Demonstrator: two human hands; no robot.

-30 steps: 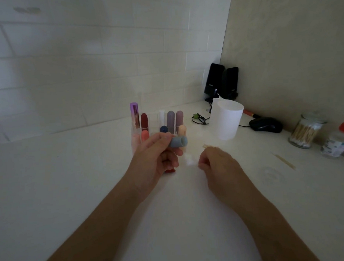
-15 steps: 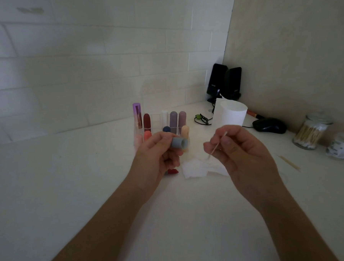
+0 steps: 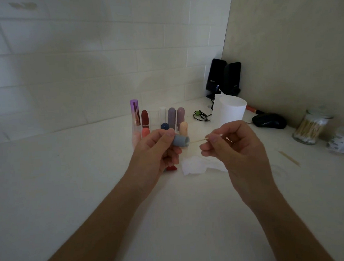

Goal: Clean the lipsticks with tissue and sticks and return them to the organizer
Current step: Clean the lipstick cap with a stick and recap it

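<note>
In front of a clear acrylic lipstick organizer (image 3: 154, 117), a person's left hand (image 3: 154, 151) grips a small grey-blue plastic lipstick tube (image 3: 180, 140) sideways, open end facing right. The right hand (image 3: 235, 147) pinches a thin wooden stick (image 3: 198, 141), its tip just beside that opening. The tube looks light, rigid and smooth, best held round its barrel; the stick seems brittle.

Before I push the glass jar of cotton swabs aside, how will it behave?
The glass jar looks stiff and probably breakable. Standing upright, filled with swabs, it would likely slide rather than tip. Its smooth wall may be slippery.
</note>
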